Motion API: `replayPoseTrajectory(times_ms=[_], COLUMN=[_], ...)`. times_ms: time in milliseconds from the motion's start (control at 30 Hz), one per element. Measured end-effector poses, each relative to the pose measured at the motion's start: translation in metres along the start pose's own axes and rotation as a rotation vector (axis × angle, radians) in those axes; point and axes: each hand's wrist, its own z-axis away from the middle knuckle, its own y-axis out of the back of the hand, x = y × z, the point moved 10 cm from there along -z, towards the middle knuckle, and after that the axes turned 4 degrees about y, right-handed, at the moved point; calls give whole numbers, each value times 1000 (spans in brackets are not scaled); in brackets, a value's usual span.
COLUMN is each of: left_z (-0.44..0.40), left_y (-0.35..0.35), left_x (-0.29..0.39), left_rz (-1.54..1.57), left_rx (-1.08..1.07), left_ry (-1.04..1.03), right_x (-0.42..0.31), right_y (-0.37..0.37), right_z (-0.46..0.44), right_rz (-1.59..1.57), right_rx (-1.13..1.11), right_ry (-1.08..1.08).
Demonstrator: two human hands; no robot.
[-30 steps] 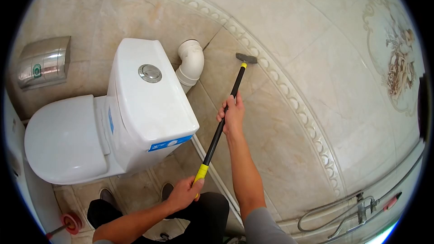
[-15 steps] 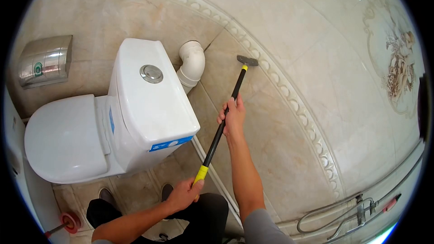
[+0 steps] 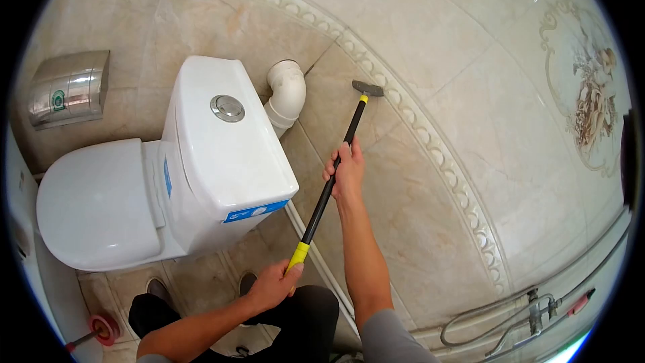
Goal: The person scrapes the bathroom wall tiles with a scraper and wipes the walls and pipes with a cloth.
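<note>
A long-handled brush (image 3: 320, 212) with a black pole, yellow end pieces and a flat grey head slants up across the view. My left hand (image 3: 270, 288) is closed around the yellow lower end of the pole. Farther up, my right hand (image 3: 348, 173) grips the black part, its fingers wrapped round it. The brush head (image 3: 367, 88) is against the beige wall tiles (image 3: 403, 181), just beside the raised border strip (image 3: 430, 141). Its underside is hidden.
Left of the pole stands a white toilet (image 3: 222, 154) with its lid down. Behind it is a white elbow pipe (image 3: 287, 94). A metal paper holder (image 3: 70, 89) hangs on the wall. A plunger (image 3: 104, 329) is at lower left, and a shower mixer (image 3: 536, 312) at lower right.
</note>
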Motion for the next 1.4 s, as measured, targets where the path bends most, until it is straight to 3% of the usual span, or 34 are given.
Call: replayPoseTrajectory(times_ms=[1167, 1400], left_z=[-2, -21], left_y=[1, 6], left_x=[0, 40], left_rz=[-64, 15], left_rx=[33, 78], left_ry=[-3, -48], right_x=[4, -14], right_y=[9, -13], right_z=[1, -39], right_rz=[52, 75], right_rx=[2, -41], right_ry=[31, 56])
